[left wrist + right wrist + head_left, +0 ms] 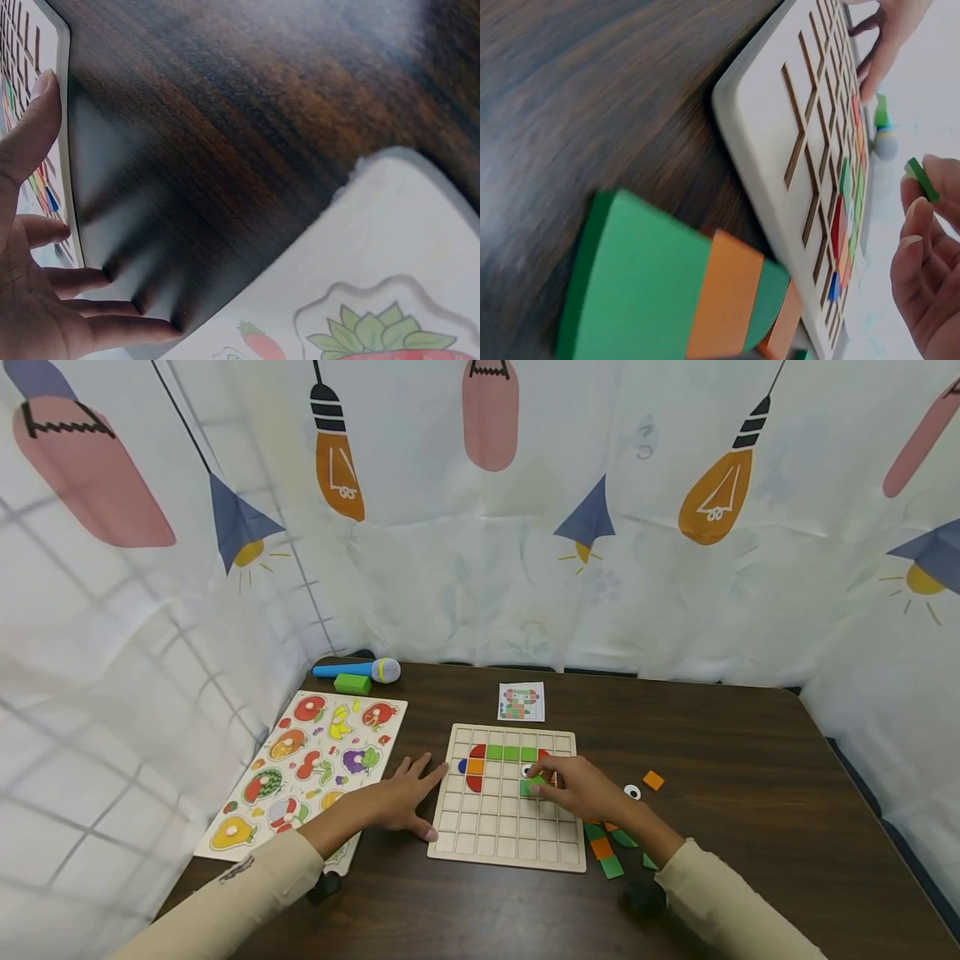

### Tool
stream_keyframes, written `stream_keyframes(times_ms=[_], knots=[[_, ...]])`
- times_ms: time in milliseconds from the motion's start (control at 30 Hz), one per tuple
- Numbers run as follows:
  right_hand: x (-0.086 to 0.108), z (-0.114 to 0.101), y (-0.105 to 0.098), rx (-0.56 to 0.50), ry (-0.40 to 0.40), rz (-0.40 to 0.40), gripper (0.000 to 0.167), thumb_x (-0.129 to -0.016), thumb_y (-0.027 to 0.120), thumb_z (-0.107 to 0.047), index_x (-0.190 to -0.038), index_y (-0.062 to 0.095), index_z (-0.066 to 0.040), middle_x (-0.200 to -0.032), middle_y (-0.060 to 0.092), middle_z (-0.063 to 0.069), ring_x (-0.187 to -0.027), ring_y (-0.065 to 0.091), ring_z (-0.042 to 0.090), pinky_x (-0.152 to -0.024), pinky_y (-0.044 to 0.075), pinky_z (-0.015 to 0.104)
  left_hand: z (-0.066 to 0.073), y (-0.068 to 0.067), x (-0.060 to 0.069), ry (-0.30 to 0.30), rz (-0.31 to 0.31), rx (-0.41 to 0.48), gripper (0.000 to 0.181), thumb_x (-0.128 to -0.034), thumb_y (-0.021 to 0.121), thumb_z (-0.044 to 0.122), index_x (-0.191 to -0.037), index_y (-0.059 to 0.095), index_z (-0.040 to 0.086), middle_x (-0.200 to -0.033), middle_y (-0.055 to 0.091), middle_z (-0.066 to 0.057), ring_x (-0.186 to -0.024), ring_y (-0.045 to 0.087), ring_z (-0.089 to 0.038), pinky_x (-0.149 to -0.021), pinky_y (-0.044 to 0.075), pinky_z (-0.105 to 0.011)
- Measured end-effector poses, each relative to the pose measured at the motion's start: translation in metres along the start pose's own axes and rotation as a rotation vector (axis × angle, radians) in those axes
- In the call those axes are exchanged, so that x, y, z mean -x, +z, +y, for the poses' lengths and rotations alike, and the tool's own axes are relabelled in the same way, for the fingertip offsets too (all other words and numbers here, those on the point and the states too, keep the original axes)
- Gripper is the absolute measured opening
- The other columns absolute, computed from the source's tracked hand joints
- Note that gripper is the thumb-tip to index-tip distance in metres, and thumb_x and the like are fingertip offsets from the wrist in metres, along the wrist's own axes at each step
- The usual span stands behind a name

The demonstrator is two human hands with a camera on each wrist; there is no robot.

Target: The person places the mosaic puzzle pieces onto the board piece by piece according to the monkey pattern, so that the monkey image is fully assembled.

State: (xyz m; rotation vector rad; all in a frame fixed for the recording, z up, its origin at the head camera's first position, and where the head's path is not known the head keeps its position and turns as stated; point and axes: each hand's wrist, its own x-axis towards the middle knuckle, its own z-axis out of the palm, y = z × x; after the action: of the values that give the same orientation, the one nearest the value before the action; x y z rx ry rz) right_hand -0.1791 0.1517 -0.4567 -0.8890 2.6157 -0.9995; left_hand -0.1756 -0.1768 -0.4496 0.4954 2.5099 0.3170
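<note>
A wooden grid board (pixel 480 845) lies on the dark table. Red, orange, blue and green pieces sit in its upper cells, with a row of green squares (pixel 512 752) along the top. My left hand (pixel 397 797) has its fingers spread; thumb and index finger touch the board's left edge. Over the board's right part, my right hand (pixel 573 783) pinches a small green piece (pixel 922 180) between thumb and fingertips. The right hand partly hides the pieces beneath it, including a white eye piece (pixel 527 770).
Loose green (pixel 612 867) and orange pieces (pixel 653 780) and another eye piece (pixel 632 792) lie right of the board. A pattern card (pixel 521 702) lies behind it. At left are a fruit puzzle board (pixel 258 752), a green block (pixel 352 684) and a toy microphone (pixel 356 670).
</note>
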Motion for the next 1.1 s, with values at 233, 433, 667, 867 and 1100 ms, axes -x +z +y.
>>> stream_keyframes(times_ms=[233,433,667,867,1100], knots=[[-0.012,-0.009,0.008,-0.039,0.049,-0.007,0.026,-0.095,0.07,-0.026,-0.116,0.07,-0.009,-0.091,0.063,-0.005,-0.067,0.051,0.007,-0.063,0.046,0.023,0.0,0.0,0.001,-0.006,-0.002,0.007,0.106,-0.0783,0.083,0.046,-0.161,0.023,0.018,-0.167,0.01,-0.023,-0.151,0.008,-0.054,-0.113,0.027,-0.07],[-0.025,-0.013,0.021,-0.068,0.066,0.015,0.027,-0.092,0.075,-0.026,-0.112,0.072,-0.009,-0.084,0.062,-0.005,-0.066,0.05,0.007,-0.061,0.044,0.023,0.001,-0.001,0.003,-0.007,0.0,0.011,0.106,-0.0782,0.084,0.046,-0.161,0.024,0.018,-0.167,0.011,-0.023,-0.151,0.009,-0.054,-0.112,0.027,-0.07],[-0.039,-0.02,0.031,-0.079,0.109,-0.004,0.029,-0.09,0.075,-0.015,-0.117,0.071,-0.006,-0.089,0.067,-0.001,-0.07,0.053,0.01,-0.062,0.044,0.024,0.0,0.0,0.002,0.003,0.011,0.006,0.106,-0.0776,0.084,0.046,-0.16,0.024,0.018,-0.166,0.012,-0.023,-0.15,0.01,-0.055,-0.112,0.028,-0.07],[-0.048,-0.024,0.037,-0.086,0.158,-0.006,0.029,-0.088,0.077,-0.014,-0.116,0.072,-0.007,-0.086,0.066,-0.003,-0.07,0.052,0.011,-0.06,0.041,0.024,-0.001,0.001,0.002,0.012,0.022,-0.001,0.106,-0.0775,0.084,0.047,-0.16,0.025,0.018,-0.166,0.013,-0.023,-0.15,0.011,-0.054,-0.112,0.029,-0.069],[-0.055,-0.027,0.047,-0.064,0.227,0.017,0.026,-0.086,0.081,-0.017,-0.111,0.075,-0.011,-0.079,0.062,-0.005,-0.072,0.054,0.011,-0.065,0.045,0.026,0.0,0.0,0.003,0.012,0.022,-0.01,0.106,-0.0776,0.083,0.048,-0.16,0.025,0.017,-0.166,0.014,-0.024,-0.15,0.012,-0.055,-0.111,0.03,-0.069]])
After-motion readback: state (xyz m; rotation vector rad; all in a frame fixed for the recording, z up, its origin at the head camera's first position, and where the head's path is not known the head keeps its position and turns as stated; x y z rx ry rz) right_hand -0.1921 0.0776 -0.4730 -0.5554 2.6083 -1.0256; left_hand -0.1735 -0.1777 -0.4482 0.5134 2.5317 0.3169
